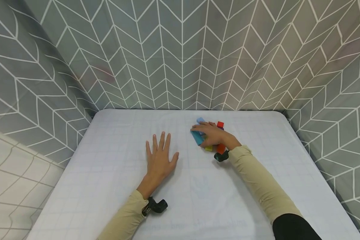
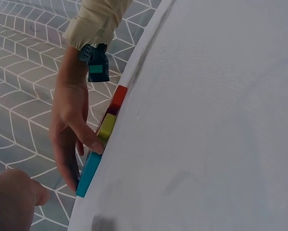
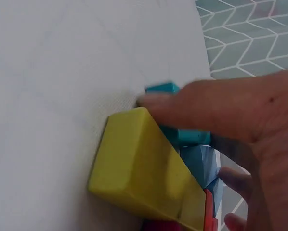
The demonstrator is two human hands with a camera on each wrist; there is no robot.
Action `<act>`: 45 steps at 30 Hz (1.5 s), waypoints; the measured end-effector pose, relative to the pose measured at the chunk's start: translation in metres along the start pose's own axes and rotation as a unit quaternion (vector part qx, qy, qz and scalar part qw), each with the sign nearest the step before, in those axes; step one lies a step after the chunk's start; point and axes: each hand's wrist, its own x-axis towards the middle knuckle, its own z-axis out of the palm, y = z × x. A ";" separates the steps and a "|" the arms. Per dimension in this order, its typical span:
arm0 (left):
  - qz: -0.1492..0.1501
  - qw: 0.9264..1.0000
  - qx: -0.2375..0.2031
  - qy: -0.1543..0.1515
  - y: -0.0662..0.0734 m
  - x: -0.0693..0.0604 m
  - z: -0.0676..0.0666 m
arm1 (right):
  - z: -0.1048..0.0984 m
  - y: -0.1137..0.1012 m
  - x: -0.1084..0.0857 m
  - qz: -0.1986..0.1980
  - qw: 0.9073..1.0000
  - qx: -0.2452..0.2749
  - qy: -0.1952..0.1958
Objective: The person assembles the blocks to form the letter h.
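My left hand [image 1: 159, 161] lies palm down on the white table, its fingers straight and spread, with nothing in it. Farther away and to the right, my right hand [image 1: 214, 135] pinches a teal block [image 1: 197, 137] between thumb and fingers. The block appears to rest on the table. Close beside the thumb, in the right wrist view, is a yellow block [image 3: 129, 159]. Around and partly under this hand are a light blue block [image 1: 200, 120], a red block [image 1: 220, 124] and an orange-red block [image 1: 221, 149]. The palm hides part of the group.
A white cloth covers the table [image 1: 123, 133]. Grey curtains [image 1: 183, 60] with white zigzag lines hang behind it and at the sides. A pale tiled floor [image 1: 15, 186] shows at the left. Each wrist wears a small dark camera [image 1: 157, 206].
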 end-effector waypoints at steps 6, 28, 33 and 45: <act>-0.011 1.000 -0.002 -0.009 -0.002 0.001 -0.004 | 0.001 0.001 0.000 -0.009 0.999 -0.001 0.042; 0.011 0.999 -0.042 -0.005 -0.015 -0.006 -0.015 | 0.019 -0.052 -0.018 0.001 0.991 0.028 0.129; 0.017 0.998 -0.051 -0.009 -0.020 -0.011 -0.022 | 0.023 -0.068 -0.022 0.006 0.991 0.031 0.132; 0.031 0.997 -0.065 0.008 -0.032 -0.025 -0.032 | 0.039 -0.106 -0.026 -0.008 0.992 0.029 0.123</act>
